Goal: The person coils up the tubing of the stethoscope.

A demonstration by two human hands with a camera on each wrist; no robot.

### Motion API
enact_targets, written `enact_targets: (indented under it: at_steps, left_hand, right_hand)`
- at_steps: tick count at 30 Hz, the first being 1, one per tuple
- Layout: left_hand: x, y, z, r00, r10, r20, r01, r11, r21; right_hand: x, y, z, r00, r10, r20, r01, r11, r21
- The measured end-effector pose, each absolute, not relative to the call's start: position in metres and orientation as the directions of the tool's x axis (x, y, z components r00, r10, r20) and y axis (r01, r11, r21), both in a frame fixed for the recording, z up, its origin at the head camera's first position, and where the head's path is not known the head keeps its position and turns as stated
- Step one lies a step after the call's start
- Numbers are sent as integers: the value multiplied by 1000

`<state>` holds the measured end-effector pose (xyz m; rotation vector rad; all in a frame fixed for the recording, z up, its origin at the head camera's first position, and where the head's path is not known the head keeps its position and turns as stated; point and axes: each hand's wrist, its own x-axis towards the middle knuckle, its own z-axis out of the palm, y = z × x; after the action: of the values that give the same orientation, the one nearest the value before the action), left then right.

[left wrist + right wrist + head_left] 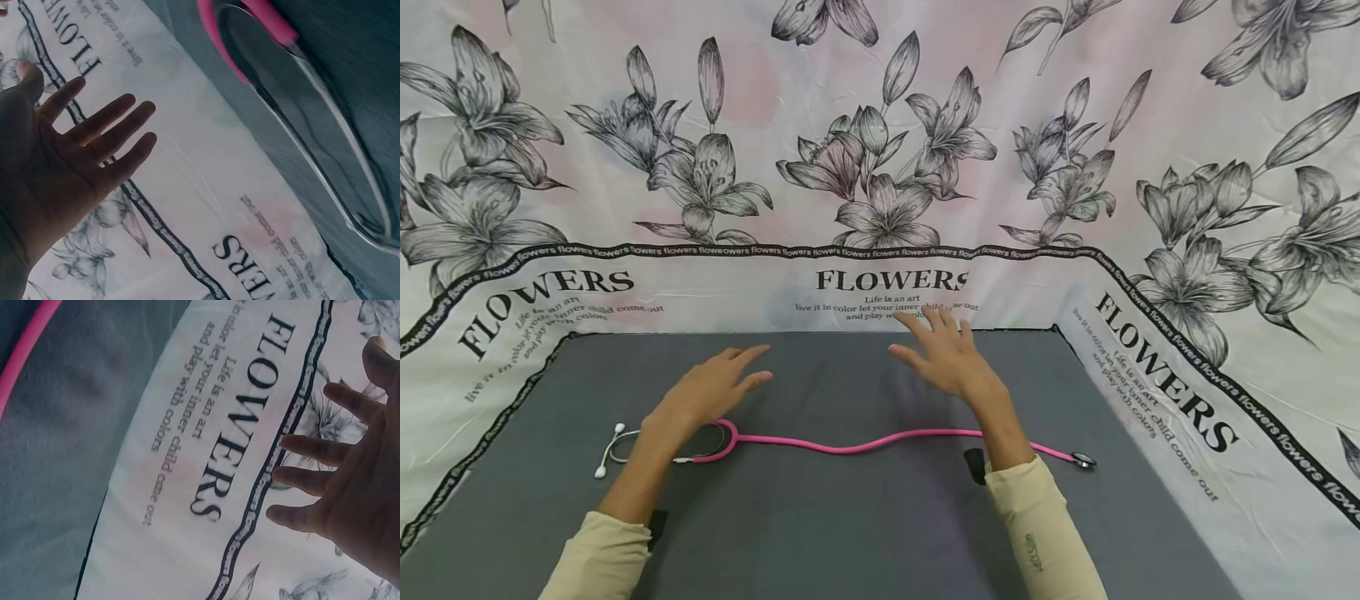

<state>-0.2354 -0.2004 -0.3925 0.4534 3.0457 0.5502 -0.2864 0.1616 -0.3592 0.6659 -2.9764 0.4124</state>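
Observation:
A pink stethoscope (pixel 842 449) lies stretched across the grey surface, its metal earpieces at the left and its chest piece (pixel 1082 460) at the right. My left hand (pixel 707 390) is raised above the earpiece end with fingers extended, holding nothing; the forearm hides part of the metal tubes. In the left wrist view the left hand (pixel 75 150) shows spread fingers, apart from the stethoscope's metal tubes (pixel 312 144). My right hand (pixel 949 357) hovers beyond the pink tube, fingers spread and empty, its wrist covering a stretch of tube. The right wrist view shows the same hand (pixel 356 475) with straight fingers.
A grey tabletop (pixel 820 533) lies under everything. White cloth printed with flowers (pixel 887 208) and lettering rises behind it and borders both sides. Dark straps show at both wrists, near the cream sleeves (pixel 1037 525).

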Motion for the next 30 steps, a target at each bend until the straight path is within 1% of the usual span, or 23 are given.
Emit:
enact_targets:
  at_steps: [3, 8, 17, 24, 30]
  left_hand:
    - [-233, -210, -398, -960, 279, 22, 269, 902, 338]
    - [-224, -232, -409, -960, 279, 12, 269, 910, 315]
    - [-203, -270, -428, -951, 301, 64, 305, 896, 322]
    - [-190, -300, -438, -953, 297, 63, 302, 902, 308]
    - [-182, -317, -441, -961, 272, 49, 275, 921, 276]
  right_hand:
    - [-284, 154, -360, -894, -429, 132, -449, 863, -232]
    - [-280, 138, -361, -865, -482, 142, -502, 829, -245]
    - [-270, 104, -367, -811, -571, 126, -584, 779, -228]
    - [-264, 75, -376, -777, -626, 73, -622, 744, -243]
    - [-258, 50, -386, -749, -662, 9, -651, 734, -192]
